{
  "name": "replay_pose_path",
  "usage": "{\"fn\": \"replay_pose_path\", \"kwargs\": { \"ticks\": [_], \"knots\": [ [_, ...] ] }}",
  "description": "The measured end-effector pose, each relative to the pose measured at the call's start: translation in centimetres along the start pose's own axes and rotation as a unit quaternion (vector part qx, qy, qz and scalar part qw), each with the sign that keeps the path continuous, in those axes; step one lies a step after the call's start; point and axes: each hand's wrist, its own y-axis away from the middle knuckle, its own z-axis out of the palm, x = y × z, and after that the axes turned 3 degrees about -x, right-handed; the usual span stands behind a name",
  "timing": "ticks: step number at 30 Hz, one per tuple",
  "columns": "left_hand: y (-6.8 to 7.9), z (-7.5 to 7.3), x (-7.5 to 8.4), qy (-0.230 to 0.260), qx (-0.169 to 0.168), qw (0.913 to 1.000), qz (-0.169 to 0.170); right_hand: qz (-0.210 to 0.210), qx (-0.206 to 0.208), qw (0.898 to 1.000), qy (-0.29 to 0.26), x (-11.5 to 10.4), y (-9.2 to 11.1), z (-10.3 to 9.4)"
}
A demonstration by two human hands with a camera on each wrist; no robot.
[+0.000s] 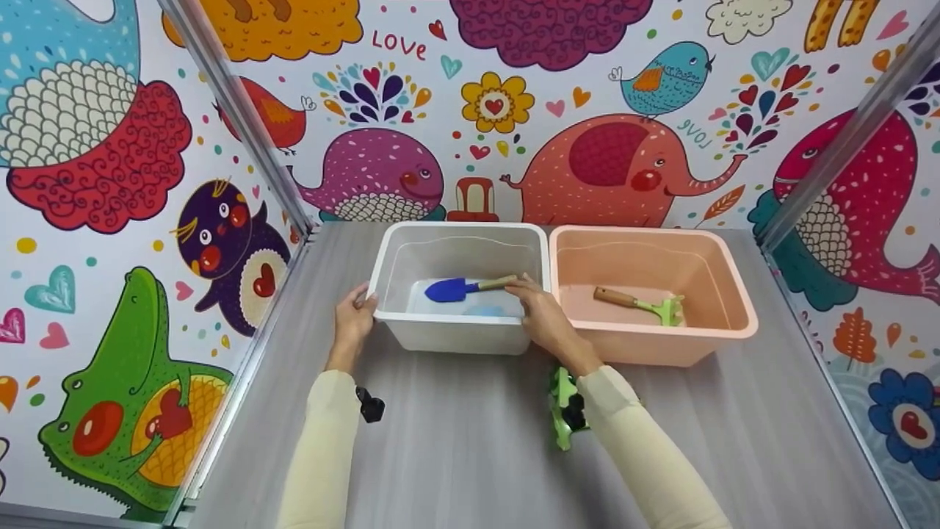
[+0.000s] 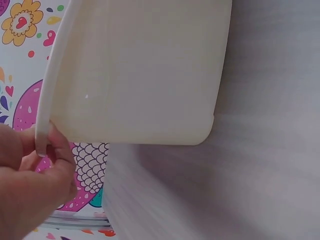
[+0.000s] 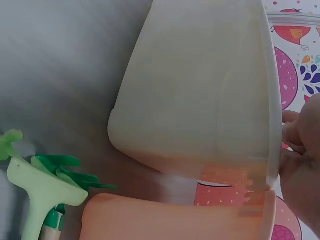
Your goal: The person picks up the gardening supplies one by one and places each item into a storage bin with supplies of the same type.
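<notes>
While left fingers [image 2: 62, 151] pinch white bin [image 1: 455, 320], blue shovel [image 1: 457, 289] just beside right fingers [image 1: 523, 285], grip unclear.

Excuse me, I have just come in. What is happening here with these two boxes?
A person is handling the white box. The left hand grips its rim on the left, and the right hand is at the right side; how firmly it holds is unclear. A blue trowel lies inside. The peach box stands to the right, with a green rake in it. Green items lie on the table, nearer the person.
</notes>
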Motion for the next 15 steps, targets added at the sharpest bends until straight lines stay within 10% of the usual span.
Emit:
{"fn": "replay_pose_path", "kwargs": {
  "ticks": [15],
  "knots": [
    [0.6,0.2,-0.9,-0.009,0.046,0.9987,0.020,-0.040,0.128,0.991,-0.015,1.3,2.2,-2.1]
  ]
}}
